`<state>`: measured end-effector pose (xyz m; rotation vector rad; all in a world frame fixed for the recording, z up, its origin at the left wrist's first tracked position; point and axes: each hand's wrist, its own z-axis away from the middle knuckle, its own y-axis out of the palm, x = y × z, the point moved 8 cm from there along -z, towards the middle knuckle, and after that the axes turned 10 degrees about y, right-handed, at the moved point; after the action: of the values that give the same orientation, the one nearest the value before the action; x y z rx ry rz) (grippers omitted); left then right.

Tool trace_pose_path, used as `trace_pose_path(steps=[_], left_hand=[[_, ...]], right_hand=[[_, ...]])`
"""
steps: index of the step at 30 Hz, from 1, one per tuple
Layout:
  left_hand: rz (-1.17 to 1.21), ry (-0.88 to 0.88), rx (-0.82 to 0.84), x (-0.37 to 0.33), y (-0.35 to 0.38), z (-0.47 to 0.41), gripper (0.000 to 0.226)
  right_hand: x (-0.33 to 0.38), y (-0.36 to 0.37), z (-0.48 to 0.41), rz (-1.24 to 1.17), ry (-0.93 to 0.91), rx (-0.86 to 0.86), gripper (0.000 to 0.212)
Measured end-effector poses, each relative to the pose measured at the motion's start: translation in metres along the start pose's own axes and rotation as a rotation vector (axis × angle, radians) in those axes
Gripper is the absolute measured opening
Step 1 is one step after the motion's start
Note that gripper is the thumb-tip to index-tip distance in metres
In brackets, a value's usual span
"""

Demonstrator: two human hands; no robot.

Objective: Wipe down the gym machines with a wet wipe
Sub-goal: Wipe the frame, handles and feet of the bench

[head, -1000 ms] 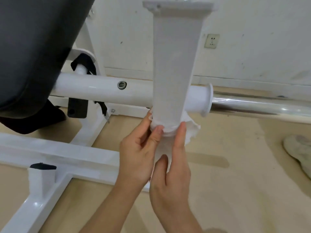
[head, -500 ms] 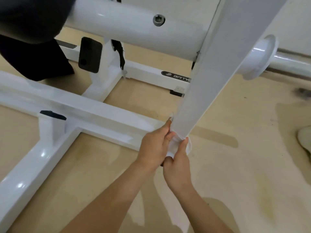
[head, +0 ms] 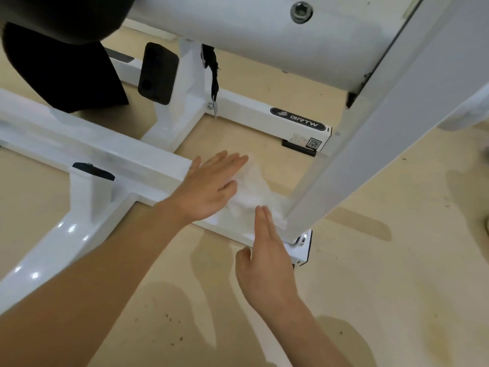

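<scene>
**Q:** Location of the wet wipe (head: 251, 193)?

**A:** Bunched on the base rail (head: 111, 154), against the foot of the slanted post (head: 370, 144).

**Q:** Grip state?

**A:** Neither grip is closed. The left hand (head: 211, 186) lies flat, straight fingers pressing the wipe. The right hand (head: 267, 258) is flat too, fingertips (head: 261, 214) at the wipe's near edge.

**Q:** Handling?

**A:** Judged light, limp and damp; liable to crumple and slide. Press from above with the palm, or pinch a bunched fold.
</scene>
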<state>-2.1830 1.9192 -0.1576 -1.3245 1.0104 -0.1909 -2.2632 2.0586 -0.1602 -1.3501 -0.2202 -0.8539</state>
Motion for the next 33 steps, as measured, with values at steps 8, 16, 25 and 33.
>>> trace_pose_path(steps=[8, 16, 25, 33], left_hand=[[-0.32, 0.047, 0.073, -0.035, 0.042, 0.012, 0.082], [-0.706, 0.368, -0.02, -0.056, 0.064, -0.002, 0.063], [-0.615, 0.383, 0.112, -0.024, 0.015, 0.025, 0.097], [-0.602, 0.341, 0.099, -0.038, 0.053, -0.029, 0.045]], right_hand=[[-0.025, 0.001, 0.005, -0.294, 0.122, -0.139, 0.056], [-0.037, -0.021, 0.01, -0.309, 0.003, -0.354, 0.035], [0.027, -0.019, -0.017, -0.192, -0.35, -0.419, 0.04], [0.019, -0.021, -0.023, -0.292, -0.312, -0.449, 0.037]])
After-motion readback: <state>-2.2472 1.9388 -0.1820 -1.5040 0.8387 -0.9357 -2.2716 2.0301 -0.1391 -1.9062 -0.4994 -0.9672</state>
